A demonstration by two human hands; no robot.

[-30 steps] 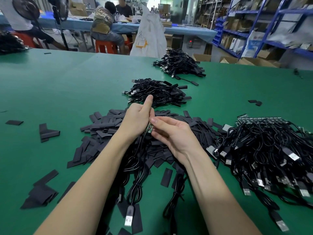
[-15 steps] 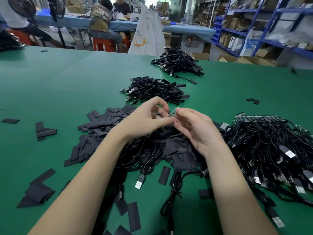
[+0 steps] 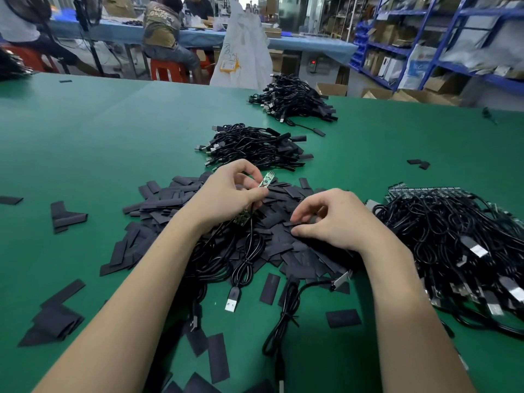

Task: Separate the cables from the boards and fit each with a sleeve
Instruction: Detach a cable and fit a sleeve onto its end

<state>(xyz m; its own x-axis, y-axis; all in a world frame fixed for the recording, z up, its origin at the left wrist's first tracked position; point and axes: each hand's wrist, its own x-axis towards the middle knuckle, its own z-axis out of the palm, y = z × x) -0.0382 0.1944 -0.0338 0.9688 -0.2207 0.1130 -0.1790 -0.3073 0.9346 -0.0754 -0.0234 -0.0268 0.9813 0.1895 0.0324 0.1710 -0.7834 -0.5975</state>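
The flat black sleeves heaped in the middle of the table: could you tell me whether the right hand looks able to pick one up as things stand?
Probably yes: the right hand already rests on the sleeve heap, holding nothing else, with nothing covering the sleeves.

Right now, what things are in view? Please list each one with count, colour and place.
circuit board: one, green, held up in the left hand
sleeves: many, flat, dark grey, heaped mid-table under the hands, some scattered
raw cables: big black tangle, right side
cable bundles: two black piles, farther back
table: one, green
shelves: blue, far right
left hand: pinches the board
right hand: fingers picking at one sleeve
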